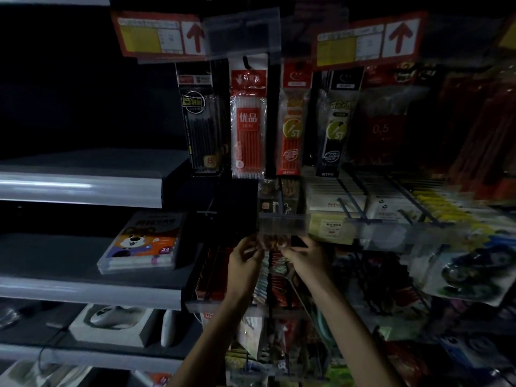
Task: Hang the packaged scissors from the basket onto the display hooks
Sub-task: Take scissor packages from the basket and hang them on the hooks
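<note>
Both hands are raised to a display hook [280,202] in the dim middle of the rack. My left hand [245,256] and my right hand [303,254] pinch the top of a clear package [275,243] between them, just below the hook's transparent label holder [283,223]. The package hangs down between my wrists; its contents are too dark and blurred to make out as scissors. The basket is out of view.
Packs of pens [248,121] hang on hooks above. Grey shelves [83,188] at left carry a marker box [142,244] and a computer mouse [114,317]. Long wire hooks [391,202] with packaged goods stick out at right. Toy packs [472,269] hang lower right.
</note>
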`<state>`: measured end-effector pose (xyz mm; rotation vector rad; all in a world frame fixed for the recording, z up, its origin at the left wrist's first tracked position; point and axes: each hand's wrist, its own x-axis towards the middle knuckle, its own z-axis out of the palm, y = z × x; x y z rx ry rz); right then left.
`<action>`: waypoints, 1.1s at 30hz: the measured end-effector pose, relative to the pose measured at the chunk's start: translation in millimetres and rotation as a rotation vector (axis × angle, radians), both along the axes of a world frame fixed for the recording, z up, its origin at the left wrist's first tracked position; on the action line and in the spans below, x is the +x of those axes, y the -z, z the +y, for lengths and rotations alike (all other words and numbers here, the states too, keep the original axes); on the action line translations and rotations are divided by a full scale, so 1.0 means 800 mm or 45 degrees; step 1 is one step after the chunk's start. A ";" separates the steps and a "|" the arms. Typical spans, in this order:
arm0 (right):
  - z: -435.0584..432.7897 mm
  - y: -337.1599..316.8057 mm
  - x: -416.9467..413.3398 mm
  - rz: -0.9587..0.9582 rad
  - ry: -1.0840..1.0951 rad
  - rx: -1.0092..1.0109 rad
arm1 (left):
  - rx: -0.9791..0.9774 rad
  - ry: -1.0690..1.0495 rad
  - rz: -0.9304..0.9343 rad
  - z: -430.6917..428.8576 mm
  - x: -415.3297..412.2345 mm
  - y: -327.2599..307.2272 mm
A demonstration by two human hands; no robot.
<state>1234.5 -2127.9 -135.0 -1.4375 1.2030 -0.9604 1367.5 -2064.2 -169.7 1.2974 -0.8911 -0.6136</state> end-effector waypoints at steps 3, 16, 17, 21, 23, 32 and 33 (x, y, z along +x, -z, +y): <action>0.004 0.000 -0.002 0.021 0.012 -0.012 | -0.014 -0.003 0.023 0.003 0.001 0.000; 0.066 0.006 -0.029 -0.243 0.290 -0.317 | -0.021 -0.003 -0.037 0.081 -0.019 -0.006; 0.074 0.003 -0.031 -0.283 0.295 -0.338 | -0.007 -0.002 -0.002 0.092 -0.023 -0.010; 0.090 -0.003 -0.030 -0.349 0.347 -0.392 | 0.065 0.073 0.165 0.129 -0.052 -0.022; 0.095 -0.005 -0.026 -0.358 0.370 -0.376 | 0.074 0.124 0.175 0.142 -0.065 -0.024; 0.115 -0.003 -0.014 -0.378 0.331 -0.351 | 0.077 0.108 0.021 0.156 -0.085 -0.026; 0.116 -0.003 -0.014 -0.382 0.313 -0.342 | 0.078 0.092 0.017 0.156 -0.084 -0.026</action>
